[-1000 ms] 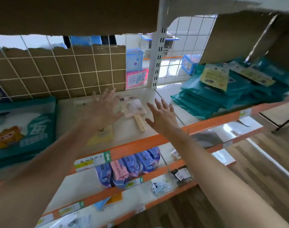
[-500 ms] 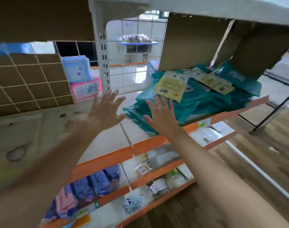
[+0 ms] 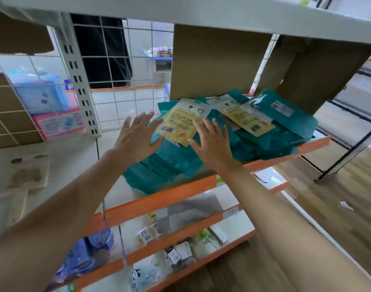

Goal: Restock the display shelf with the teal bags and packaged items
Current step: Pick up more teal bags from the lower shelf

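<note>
Closer to teal bags (image 3: 165, 167) now, L hand (image 3: 136, 140), R hand (image 3: 212, 144) splayed empty, 2 yellow pkgs (image 3: 178, 123) atop

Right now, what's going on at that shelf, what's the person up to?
A person stands at the shelf with both arms stretched out. The left hand and right hand are open, fingers spread, holding nothing, just in front of a messy pile of teal bags. Two yellow packets lie on top of the pile, one between the hands, another further right. Whether the hands touch the pile I cannot tell.
</note>
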A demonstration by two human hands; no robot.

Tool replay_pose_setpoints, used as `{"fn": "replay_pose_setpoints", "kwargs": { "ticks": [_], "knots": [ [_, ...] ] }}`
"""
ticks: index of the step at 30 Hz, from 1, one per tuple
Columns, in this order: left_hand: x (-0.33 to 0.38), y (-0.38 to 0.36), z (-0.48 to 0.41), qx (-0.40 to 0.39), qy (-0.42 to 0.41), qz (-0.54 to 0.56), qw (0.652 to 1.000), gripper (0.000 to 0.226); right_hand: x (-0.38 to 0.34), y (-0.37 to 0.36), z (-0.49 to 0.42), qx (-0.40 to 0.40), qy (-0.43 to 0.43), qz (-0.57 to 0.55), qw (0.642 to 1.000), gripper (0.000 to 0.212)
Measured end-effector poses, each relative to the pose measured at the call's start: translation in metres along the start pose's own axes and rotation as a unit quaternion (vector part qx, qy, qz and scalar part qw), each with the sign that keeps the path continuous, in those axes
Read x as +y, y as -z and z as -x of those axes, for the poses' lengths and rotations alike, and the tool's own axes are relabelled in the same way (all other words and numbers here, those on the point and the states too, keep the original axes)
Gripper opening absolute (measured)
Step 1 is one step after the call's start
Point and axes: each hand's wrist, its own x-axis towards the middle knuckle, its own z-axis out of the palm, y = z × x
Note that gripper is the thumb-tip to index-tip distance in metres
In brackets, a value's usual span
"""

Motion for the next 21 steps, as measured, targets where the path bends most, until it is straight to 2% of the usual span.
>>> {"fn": "replay_pose_setpoints", "kwargs": {
  "ticks": [12,17,21],
  "knots": [
    [0.032,-0.014,-0.070,-0.025,0.020,0.036,0.999,0.060,0.064,0.002,-0.043,-0.017,-0.038,-0.025,0.999,0.059],
    [0.056,-0.022,-0.099,-0.063,0.115,0.071,0.989,0.065,0.101,0.000,-0.064,-0.021,-0.018,-0.026,0.999,0.060],
    [0.074,-0.030,-0.119,-0.099,0.216,0.085,0.968,0.068,0.137,0.005,-0.081,-0.015,0.013,-0.030,0.999,0.057]
  ]
}}
